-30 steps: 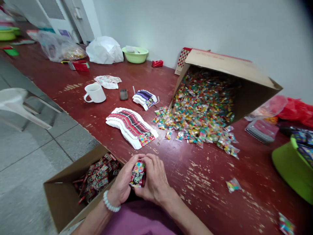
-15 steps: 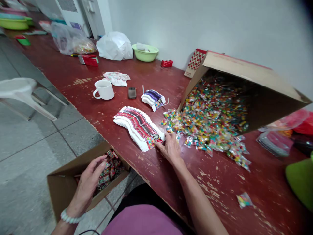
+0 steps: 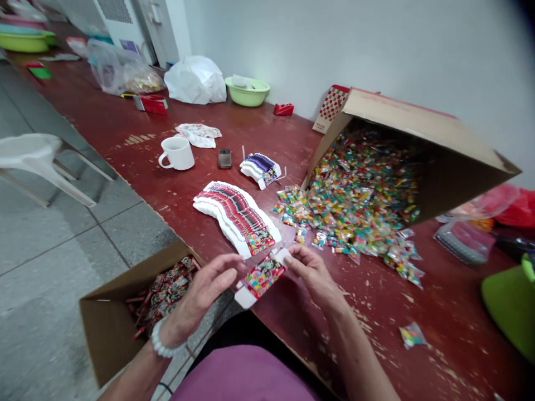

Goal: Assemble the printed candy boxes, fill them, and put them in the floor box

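My right hand (image 3: 313, 273) pinches one end of a small flat red printed carton (image 3: 264, 274) with white end flaps, over the table's near edge. Beside its other end, my left hand (image 3: 209, 287) has its fingers apart and holds nothing. Just beyond them lies a fanned stack of red-and-white cartons (image 3: 234, 214). Small clear packets of coloured candy (image 3: 343, 206) spill from a tipped cardboard box (image 3: 418, 120) at the right.
An open floor box (image 3: 108, 312) holds many small red packs. On the red table (image 3: 146, 147) are a white mug (image 3: 179, 153), purple-and-white cartons (image 3: 259, 167), a green basin (image 3: 248, 92) and plastic bags. A white stool (image 3: 37, 150) stands left.
My right hand has drawn a carton off the red stack and toward me. My left hand has moved up and right, from over the floor box to beside the carton.
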`<action>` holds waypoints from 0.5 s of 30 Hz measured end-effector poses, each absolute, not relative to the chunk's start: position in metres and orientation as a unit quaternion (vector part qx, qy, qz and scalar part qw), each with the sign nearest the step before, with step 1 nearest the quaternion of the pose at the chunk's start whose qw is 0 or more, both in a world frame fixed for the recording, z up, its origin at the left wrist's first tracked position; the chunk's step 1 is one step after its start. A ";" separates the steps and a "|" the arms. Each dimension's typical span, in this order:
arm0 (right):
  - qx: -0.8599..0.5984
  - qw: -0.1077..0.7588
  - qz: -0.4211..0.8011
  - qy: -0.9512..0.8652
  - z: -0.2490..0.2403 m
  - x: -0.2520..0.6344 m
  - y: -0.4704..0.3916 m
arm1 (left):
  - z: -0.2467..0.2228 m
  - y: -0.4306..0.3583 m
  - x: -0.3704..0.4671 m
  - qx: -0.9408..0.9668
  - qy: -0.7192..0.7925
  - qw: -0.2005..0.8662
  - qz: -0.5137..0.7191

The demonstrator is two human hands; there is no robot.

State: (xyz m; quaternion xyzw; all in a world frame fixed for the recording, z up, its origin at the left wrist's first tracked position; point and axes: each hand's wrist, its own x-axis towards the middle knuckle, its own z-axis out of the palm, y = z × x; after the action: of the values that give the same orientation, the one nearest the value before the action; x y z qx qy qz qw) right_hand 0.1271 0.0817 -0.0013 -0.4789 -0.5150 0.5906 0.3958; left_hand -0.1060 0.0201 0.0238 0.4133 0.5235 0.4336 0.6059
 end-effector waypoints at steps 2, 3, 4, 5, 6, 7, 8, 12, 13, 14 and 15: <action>-0.418 0.386 0.666 -0.482 0.010 0.130 0.067 | 0.026 0.019 -0.090 0.365 0.403 0.763 0.349; -0.393 0.381 0.697 -0.463 0.013 0.130 0.061 | 0.024 0.017 -0.082 0.334 0.345 0.823 0.304; -0.377 0.377 0.718 -0.448 0.015 0.130 0.056 | 0.020 0.015 -0.074 0.305 0.298 0.863 0.272; -0.366 0.375 0.732 -0.435 0.016 0.130 0.052 | 0.015 0.012 -0.067 0.280 0.262 0.888 0.255; -0.359 0.376 0.740 -0.426 0.015 0.130 0.049 | 0.010 0.009 -0.060 0.262 0.237 0.902 0.246; -0.356 0.378 0.743 -0.423 0.014 0.131 0.047 | 0.006 0.007 -0.055 0.252 0.224 0.908 0.248; -0.356 0.381 0.740 -0.424 0.013 0.132 0.045 | 0.003 0.005 -0.052 0.248 0.222 0.908 0.254; -0.351 0.395 0.742 -0.412 0.009 0.133 0.040 | 0.002 0.004 -0.046 0.265 0.261 0.883 0.286; -0.349 0.402 0.742 -0.406 0.010 0.133 0.038 | 0.004 0.004 -0.046 0.269 0.274 0.876 0.293; -0.345 0.408 0.743 -0.402 0.010 0.132 0.034 | 0.006 0.005 -0.046 0.274 0.285 0.869 0.298; -0.340 0.410 0.747 -0.399 0.010 0.130 0.031 | 0.008 0.006 -0.046 0.283 0.294 0.861 0.305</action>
State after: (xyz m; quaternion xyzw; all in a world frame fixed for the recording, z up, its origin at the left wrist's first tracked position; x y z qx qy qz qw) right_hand 0.1301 0.0307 0.0102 -0.3402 -0.3988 0.7466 0.4096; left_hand -0.0460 0.0056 0.0082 0.2825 0.2941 0.3045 0.8608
